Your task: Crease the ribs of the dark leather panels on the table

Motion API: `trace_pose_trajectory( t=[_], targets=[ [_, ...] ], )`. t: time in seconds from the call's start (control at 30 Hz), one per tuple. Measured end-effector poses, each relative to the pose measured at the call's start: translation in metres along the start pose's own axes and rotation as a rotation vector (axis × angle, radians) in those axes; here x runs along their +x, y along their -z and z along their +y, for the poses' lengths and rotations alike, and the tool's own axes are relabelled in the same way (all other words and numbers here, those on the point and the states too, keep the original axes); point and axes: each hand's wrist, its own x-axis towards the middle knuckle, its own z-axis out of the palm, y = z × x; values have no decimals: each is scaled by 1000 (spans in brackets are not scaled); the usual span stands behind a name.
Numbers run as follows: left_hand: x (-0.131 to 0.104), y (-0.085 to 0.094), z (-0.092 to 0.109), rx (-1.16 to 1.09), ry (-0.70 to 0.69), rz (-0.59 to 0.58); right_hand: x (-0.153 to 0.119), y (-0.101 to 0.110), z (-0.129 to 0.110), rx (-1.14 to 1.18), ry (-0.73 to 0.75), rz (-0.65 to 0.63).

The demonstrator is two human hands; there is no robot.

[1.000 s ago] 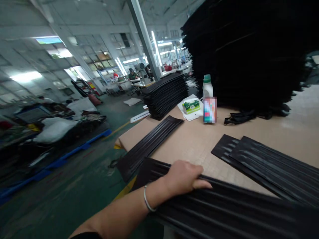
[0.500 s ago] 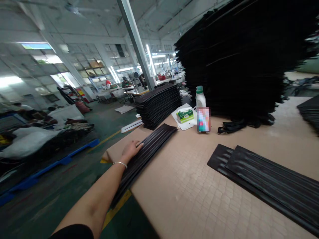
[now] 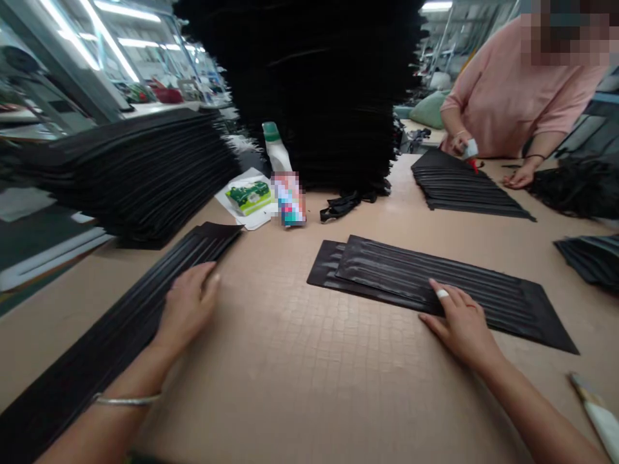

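Observation:
A pile of long, dark ribbed panels (image 3: 120, 306) lies slantwise at the left of the table. My left hand (image 3: 188, 303) is on the inner edge of this pile, thumb apart from the fingers, gripping nothing that I can see. To the right, two more dark ribbed panels (image 3: 387, 267) lie overlapped, the upper one shorter than the lower. Over their near edge rests my right hand (image 3: 461, 322), its fingers stretched out and a white band around one finger. Beneath both hands is the tan, crackle-patterned tabletop (image 3: 300, 374).
Behind stand a tall black stack (image 3: 309, 84) and a lower stack of dark panels (image 3: 159, 167). A tissue pack (image 3: 249, 196) and white bottle (image 3: 278, 151) stand near them. Across the table, a person in pink (image 3: 512, 96) holds a red-tipped bottle (image 3: 469, 151) over black pleated pieces (image 3: 459, 187). A brush-like tool (image 3: 599, 412) lies front right.
The view has swung right and closer to the table. My right hand and the co-worker have come into view. My left hand has shifted to the inner edge of the left pile.

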Motion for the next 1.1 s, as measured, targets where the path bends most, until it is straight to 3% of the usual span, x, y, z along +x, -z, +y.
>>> trace_pose_trajectory(
  t=[0.13,0.23,0.3,0.43,0.5,0.6,0.67,0.73,0.77,0.83,0.93,1.0,1.1],
  targets=[
    [-22,-50,59,-379,104,-101,10,-3,-12,-52,38,-31],
    [-32,-70,102,-621,167,-100,-6,-2,-22,-57,110,62],
    [-35,-71,112,-689,231,-53,-17,-1,-29,-16,164,124],
    [-41,-50,102,-678,395,-47,-31,5,-56,45,196,128],
    [-46,-37,100,-576,331,-31,-38,7,-81,54,209,96],
    [-55,-24,115,-489,99,-60,-53,11,-131,115,255,27],
    [-62,-23,136,-470,-56,-188,-66,19,-163,208,286,-27],
    [-68,-27,158,-410,-181,-348,-82,33,-178,321,291,-74],
    [-70,-29,168,-366,-224,-409,-91,40,-176,351,272,-75],
    [-70,-33,184,-286,-277,-480,-112,55,-148,316,161,-16],
    [-63,-37,197,-230,-315,-496,-155,67,-62,40,-193,132],
    [-56,-38,203,-228,-336,-500,-187,68,2,-135,-405,122],
    [-49,-41,213,-250,-342,-504,-211,69,69,-230,-517,89]
  ],
)
